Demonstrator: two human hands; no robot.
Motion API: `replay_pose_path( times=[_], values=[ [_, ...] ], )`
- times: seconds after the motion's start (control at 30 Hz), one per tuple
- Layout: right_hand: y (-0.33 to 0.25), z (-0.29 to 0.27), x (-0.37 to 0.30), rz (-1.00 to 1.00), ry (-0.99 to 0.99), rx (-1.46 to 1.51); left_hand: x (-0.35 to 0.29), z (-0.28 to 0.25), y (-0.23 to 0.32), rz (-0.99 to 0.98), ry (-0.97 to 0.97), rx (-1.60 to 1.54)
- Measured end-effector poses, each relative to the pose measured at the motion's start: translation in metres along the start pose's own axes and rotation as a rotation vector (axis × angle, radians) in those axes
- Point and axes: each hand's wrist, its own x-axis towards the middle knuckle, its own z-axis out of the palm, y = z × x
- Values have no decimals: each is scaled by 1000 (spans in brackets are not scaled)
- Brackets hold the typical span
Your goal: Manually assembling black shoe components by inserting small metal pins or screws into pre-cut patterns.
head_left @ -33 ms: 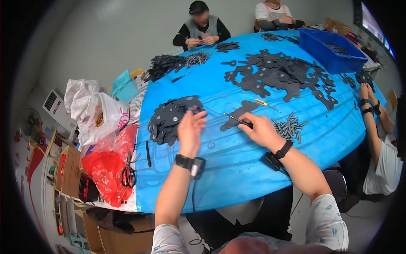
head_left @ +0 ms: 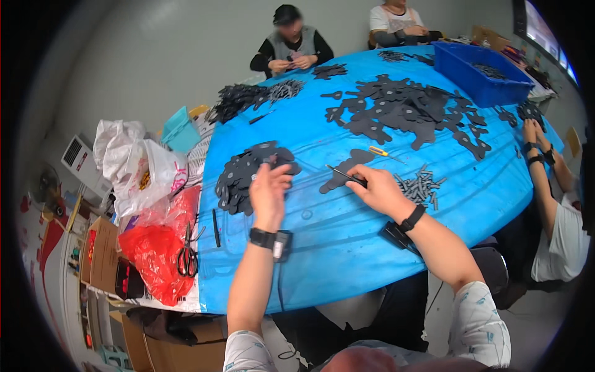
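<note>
My left hand (head_left: 269, 195) is over the right edge of a heap of flat dark grey pieces (head_left: 238, 180). Its fingers are apart and slightly blurred, and I see nothing held in them. My right hand (head_left: 379, 189) is closed on a thin tool with a black handle and narrow shaft (head_left: 348, 175), its tip pointing left. Beneath that tool lies a single flat dark piece (head_left: 359, 159) with rounded ends. A screwdriver with a yellow handle (head_left: 378, 150) rests just beyond it. Short grey rods (head_left: 421, 187) are heaped to the right of my right hand.
A large pile of flat dark pieces (head_left: 415, 115) spreads across the far blue-covered table (head_left: 347, 260). A blue bin (head_left: 480, 90) stands at the back right. Scissors (head_left: 187, 257) and a red bag (head_left: 152, 257) are at the left. Co-workers sit at the far side and right.
The whole view has shifted slightly left. My left hand has barely moved over the heap; my right hand keeps hold of the thin tool.
</note>
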Motion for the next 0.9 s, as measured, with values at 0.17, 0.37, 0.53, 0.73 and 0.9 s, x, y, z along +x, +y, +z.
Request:
replay_pose_path(
  times=[0.17, 0.37, 0.53, 0.73, 0.9],
  values=[
    [-4, -22, 9, 40, 104, -76, 43, -71, 58, 5, 85, -89],
    [37, -111, -11, 137, 328, -314, 52, -93, 102, -219, 165, 21],
    [80, -168, -60, 446, 298, -557, 6, -42, 94, -181, -2, 341],
    [122, -148, -76, 437, 291, -593, -5, 3, 45, -130, -316, 822],
    [97, -131, -65, 404, 284, -394, -1, 26, -7, 207, -356, 1480]
  ],
)
